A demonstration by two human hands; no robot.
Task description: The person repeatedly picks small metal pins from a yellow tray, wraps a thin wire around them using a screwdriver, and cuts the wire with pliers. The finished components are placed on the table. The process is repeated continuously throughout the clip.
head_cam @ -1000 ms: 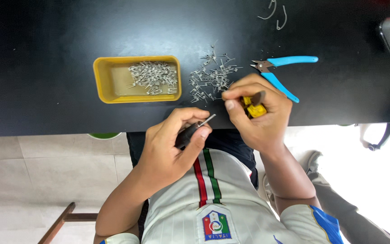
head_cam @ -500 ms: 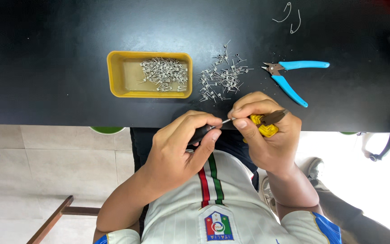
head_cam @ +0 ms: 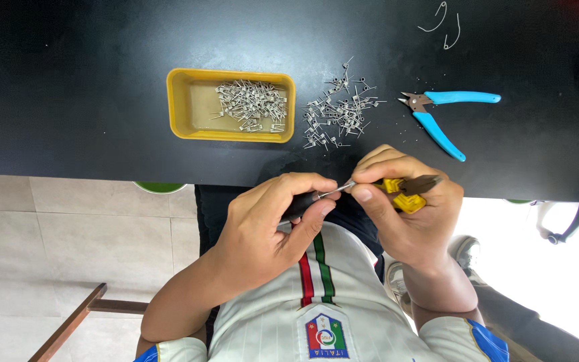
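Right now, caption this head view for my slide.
Left hand pinches a thin metal rod that the right hand meets with yellow-handled pliers, near a yellow rectangular plastic tray.

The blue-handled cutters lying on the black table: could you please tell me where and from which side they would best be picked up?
Probably by the two blue handles, from above. The cutters lie flat on the black table with handles splayed to the right and the metal jaws pointing left toward the loose pile of wire coils. Coming from the right side keeps fingers off the cutting tips and the coils.
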